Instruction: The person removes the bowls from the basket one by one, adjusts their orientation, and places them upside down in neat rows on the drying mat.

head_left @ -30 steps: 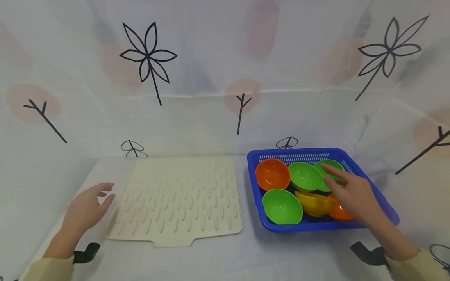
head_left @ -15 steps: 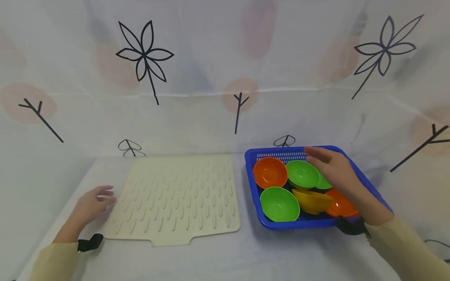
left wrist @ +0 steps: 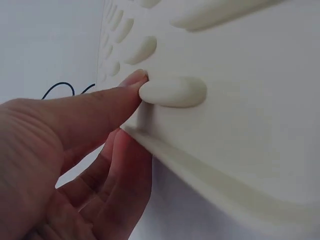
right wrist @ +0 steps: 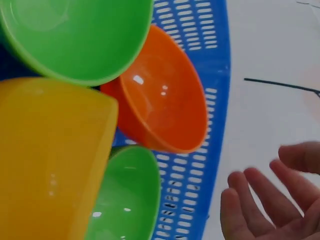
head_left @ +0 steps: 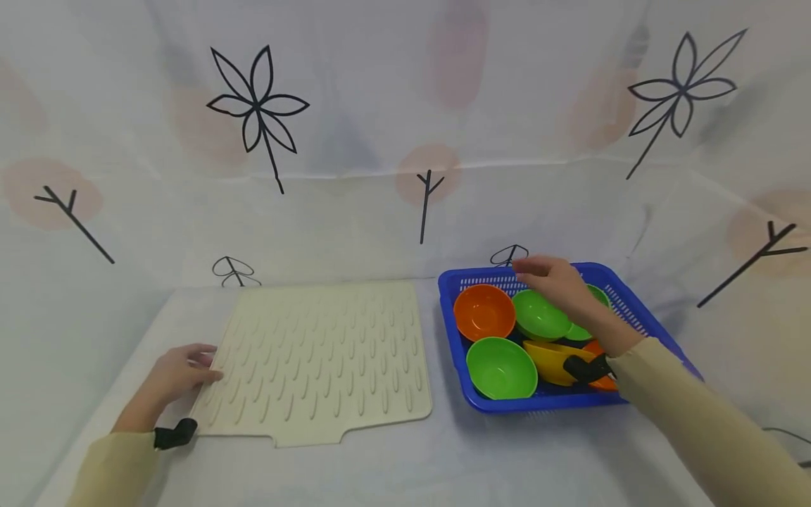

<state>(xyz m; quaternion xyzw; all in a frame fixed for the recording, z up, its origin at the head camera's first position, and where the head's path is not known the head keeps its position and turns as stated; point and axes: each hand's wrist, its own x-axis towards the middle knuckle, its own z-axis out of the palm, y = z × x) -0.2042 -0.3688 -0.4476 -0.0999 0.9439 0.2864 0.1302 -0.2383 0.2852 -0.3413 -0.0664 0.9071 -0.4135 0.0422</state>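
At the left lies a cream drying mat (head_left: pixel 323 359) with rows of raised ridges. My left hand (head_left: pixel 174 377) pinches its left edge; in the left wrist view the thumb (left wrist: pixel 112 102) presses the top face while the fingers (left wrist: pixel 130 170) are under the edge. Over the back of a blue basket (head_left: pixel 545 403) hovers my right hand (head_left: pixel 560 282), fingers loosely bent and holding nothing. Inside the basket sit an orange bowl (head_left: pixel 484 313), green bowls (head_left: pixel 500 370), a yellow bowl (head_left: pixel 548 360) tipped on its side, and another orange bowl (head_left: pixel 605 384) partly hidden by my right wrist.
A white cloth (head_left: pixel 380 472) covers the table, and a patterned cloth (head_left: pixel 348 211) hangs behind. The basket's perforated back wall (head_left: pixel 494 280) stands close to the hanging cloth. A dark cable (head_left: pixel 786 433) shows at the far right.
My left hand has moved right onto the mat's edge and taken hold of it. My right hand has shifted left and back across the basket, still without a bowl. The bowls stay put.
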